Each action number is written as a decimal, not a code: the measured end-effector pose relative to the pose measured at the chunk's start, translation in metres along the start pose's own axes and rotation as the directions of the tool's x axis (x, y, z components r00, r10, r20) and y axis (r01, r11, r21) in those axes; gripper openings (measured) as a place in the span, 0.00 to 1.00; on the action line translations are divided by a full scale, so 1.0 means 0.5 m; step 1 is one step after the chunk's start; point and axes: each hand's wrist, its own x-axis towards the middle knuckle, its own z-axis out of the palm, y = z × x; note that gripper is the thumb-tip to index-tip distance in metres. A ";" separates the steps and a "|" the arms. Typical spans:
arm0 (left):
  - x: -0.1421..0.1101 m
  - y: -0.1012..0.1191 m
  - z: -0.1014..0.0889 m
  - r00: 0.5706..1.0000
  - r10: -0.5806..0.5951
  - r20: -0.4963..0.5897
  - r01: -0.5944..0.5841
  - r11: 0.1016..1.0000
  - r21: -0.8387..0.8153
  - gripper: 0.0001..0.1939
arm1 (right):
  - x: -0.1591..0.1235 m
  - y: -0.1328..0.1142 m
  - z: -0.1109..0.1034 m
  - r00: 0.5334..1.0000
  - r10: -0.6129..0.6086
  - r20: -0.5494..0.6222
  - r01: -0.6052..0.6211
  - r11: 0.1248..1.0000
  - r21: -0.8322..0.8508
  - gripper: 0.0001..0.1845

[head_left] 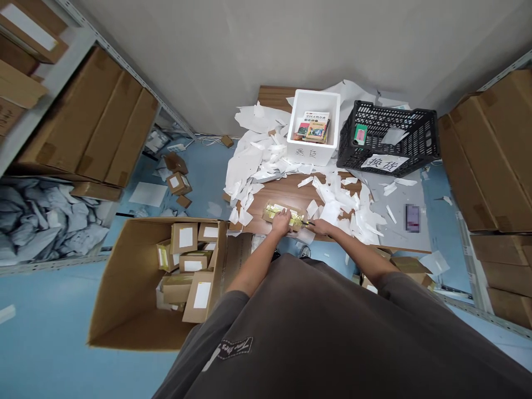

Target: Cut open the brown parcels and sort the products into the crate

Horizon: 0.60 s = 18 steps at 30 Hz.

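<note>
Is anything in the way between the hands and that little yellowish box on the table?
No. The left hand already rests on the box, and the right hand sits just beside it, holding a thin dark tool I cannot identify. Paper scraps lie around, not between.

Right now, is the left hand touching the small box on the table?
Touching. The head view shows the left hand lying on top of the small box, its fingers overlapping the box's near edge with no gap visible.

Both my arms reach fwd, bare to the elbows. My left hand (282,222) lies palm-down w/ fingers curled on the small box (284,214). My right hand (319,226) sits just right of that box, fingers pinched, wrist low.
</note>
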 end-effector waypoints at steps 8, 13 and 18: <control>0.013 -0.001 -0.012 1.000 0.020 0.016 -0.020 1.000 0.012 0.54 | -0.040 -0.010 0.072 0.989 0.039 0.143 -0.086 0.937 0.340 0.24; 0.012 -0.023 -0.022 0.996 0.082 -0.022 -0.083 0.996 -0.030 0.40 | -0.076 0.002 0.102 0.992 0.128 -0.020 -0.114 0.935 0.337 0.21; 0.043 -0.062 -0.035 0.998 0.024 -0.060 -0.025 1.000 -0.012 0.43 | -0.112 0.024 0.091 0.984 0.165 -0.063 -0.138 0.942 0.307 0.24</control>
